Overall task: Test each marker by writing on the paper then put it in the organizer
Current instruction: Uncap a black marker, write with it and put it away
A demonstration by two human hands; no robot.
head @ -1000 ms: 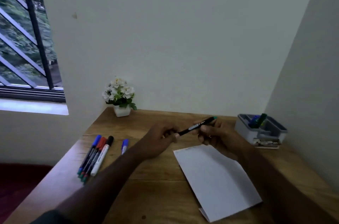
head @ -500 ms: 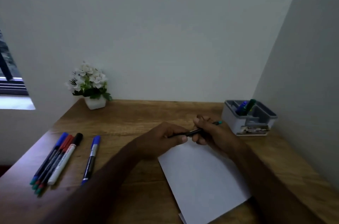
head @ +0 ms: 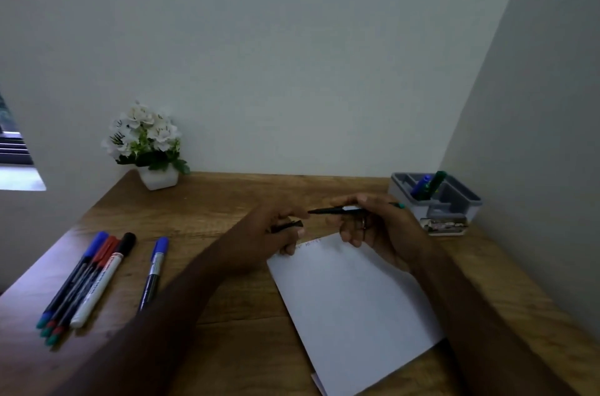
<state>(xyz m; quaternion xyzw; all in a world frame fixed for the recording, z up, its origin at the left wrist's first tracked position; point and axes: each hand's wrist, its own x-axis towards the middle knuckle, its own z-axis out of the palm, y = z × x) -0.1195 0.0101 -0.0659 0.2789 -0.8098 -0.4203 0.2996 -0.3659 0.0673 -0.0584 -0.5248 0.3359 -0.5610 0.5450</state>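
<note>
1. Hands are seen at the centre of the frame, above the far edge of the paper (head: pixel 354 308), which lies flat on the wooden counter (head: pixel 227 210) at lower right of centre.
2. A black marker (head: pixel 337 210) with a green end is gripped by the right hand (head: pixel 380 227); its fingers (head: pixel 349 235) are curled round the barrel, and the uncapped tip is pointed to the left of the frame.
3. A black cap (head: pixel 287 226) is pinched by the left hand (head: pixel 269 233), just beside the marker tip but apart from it.
4. Faint writing (head: pixel 308 243) is visible at the top edge of the paper, too small to be read.
5. A grey organizer (head: pixel 454 201) is placed at the right of the frame, near the side wall; a blue marker (head: pixel 421 184) and a green marker (head: pixel 435 183) are leaned inside its rear compartment.
6. A row of markers (head: pixel 87 278) is laid at the lower left of the frame, touching side by side, with blue, red and black caps turned away from the camera.
7. A single blue-capped marker (head: pixel 155 269) is laid just to the right of that row, apart from it.
8. A white pot of white flowers (head: pixel 146 142) is set at the back left corner of the counter, against the wall.
</note>
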